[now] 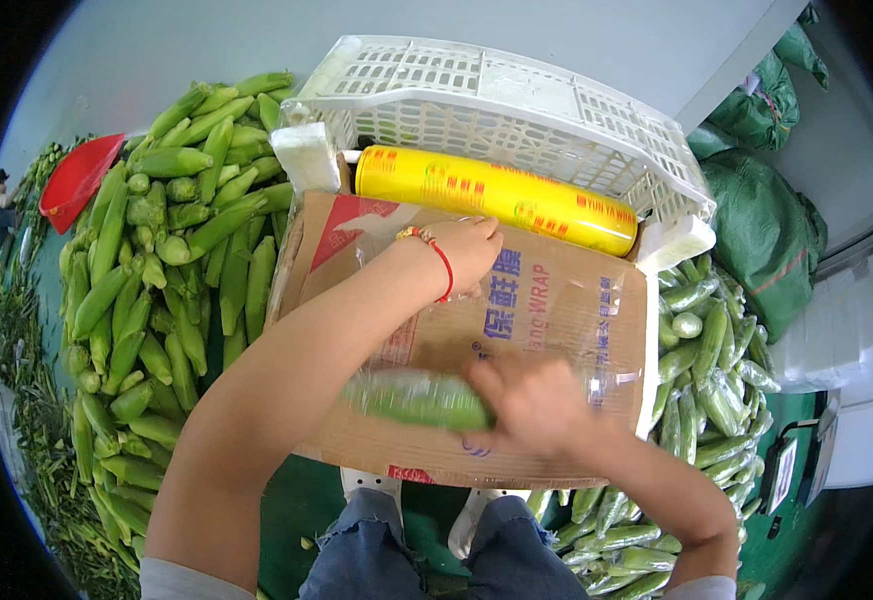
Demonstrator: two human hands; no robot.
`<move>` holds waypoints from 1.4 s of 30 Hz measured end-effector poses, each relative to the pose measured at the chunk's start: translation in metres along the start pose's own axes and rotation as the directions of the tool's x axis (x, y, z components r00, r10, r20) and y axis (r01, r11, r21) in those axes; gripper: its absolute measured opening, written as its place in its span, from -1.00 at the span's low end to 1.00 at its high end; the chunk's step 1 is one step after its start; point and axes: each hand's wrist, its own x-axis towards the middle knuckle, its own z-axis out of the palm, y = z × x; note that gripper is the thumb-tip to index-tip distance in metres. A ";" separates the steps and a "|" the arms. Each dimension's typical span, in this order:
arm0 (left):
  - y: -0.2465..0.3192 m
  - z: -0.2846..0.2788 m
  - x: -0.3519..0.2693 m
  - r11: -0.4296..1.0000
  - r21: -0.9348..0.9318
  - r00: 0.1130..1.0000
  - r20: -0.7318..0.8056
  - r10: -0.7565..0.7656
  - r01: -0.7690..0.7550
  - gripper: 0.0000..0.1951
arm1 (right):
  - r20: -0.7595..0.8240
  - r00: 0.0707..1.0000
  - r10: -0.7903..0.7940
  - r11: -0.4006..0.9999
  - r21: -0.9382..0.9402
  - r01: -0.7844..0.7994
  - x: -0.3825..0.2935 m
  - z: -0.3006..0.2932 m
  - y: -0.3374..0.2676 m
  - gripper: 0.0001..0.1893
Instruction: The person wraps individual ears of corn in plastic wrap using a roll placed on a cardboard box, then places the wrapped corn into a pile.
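Clear film stretches over a flat cardboard box (pixel 436 322) before me. A green ear of corn (pixel 421 401), blurred by motion and partly under film, lies across the box's lower middle. My right hand (pixel 530 401) is at the ear's right end, also blurred, so its hold is unclear. Higher up, my left hand (pixel 470 255) rests on the box top below the film roll, fingers bent; whether it pinches film is hidden. The yellow-printed roll of cling film (pixel 493 199) lies along the box's far edge, in front of a white plastic crate (pixel 481 82).
Unwrapped husked corn (pixel 174 247) is heaped on the left, near a red plastic scoop (pixel 80 180). Film-wrapped ears (pixel 714 360) are piled on the right. Green sacks (pixel 766 225) stand beyond them. White foam blocks (pixel 305 157) flank the roll. A person (pixel 1 210) is far left.
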 end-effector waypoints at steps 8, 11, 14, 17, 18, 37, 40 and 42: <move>0.052 0.006 -0.059 0.837 -0.498 0.832 -0.546 -0.098 -0.229 -0.45 | 0.329 0.891 0.313 0.140 0.912 -0.385 -0.127 0.062 -0.038 -0.33; 0.104 0.031 -0.106 0.850 -0.379 0.657 -0.752 -0.052 -0.367 -0.45 | 0.473 0.879 0.061 -0.746 0.607 -0.274 -0.109 0.055 -0.041 -0.28; 0.132 0.028 -0.100 -0.080 -0.780 0.696 -0.502 -0.514 -0.621 -0.36 | -0.042 0.963 -0.267 -0.960 0.104 -0.262 -0.080 0.083 -0.058 -0.20; 0.125 0.029 -0.099 -0.564 -0.638 0.823 -0.209 -0.529 -0.525 -0.53 | -0.219 0.943 -0.251 -0.959 -0.074 -0.273 -0.060 0.081 -0.077 -0.13; 0.124 0.033 -0.098 -0.541 -0.683 0.807 -0.125 -0.577 -0.491 -0.63 | -0.126 0.960 -0.251 -0.966 -0.022 -0.256 -0.063 0.079 -0.074 -0.12; 0.163 0.032 -0.166 0.571 -0.698 0.870 -0.488 0.063 -0.433 -0.43 | -0.374 0.425 0.825 -0.369 0.214 0.905 -0.115 0.023 0.005 -0.67; 0.173 0.007 -0.136 0.679 -0.684 0.953 -0.292 0.078 -0.265 -0.30 | -0.297 0.387 0.873 -0.242 0.424 0.873 -0.107 0.027 -0.012 -0.63; 0.195 -0.008 -0.110 0.732 -0.628 0.960 -0.243 0.138 -0.264 -0.34 | -0.034 0.418 0.908 -0.325 0.574 0.752 -0.102 0.062 -0.061 -0.52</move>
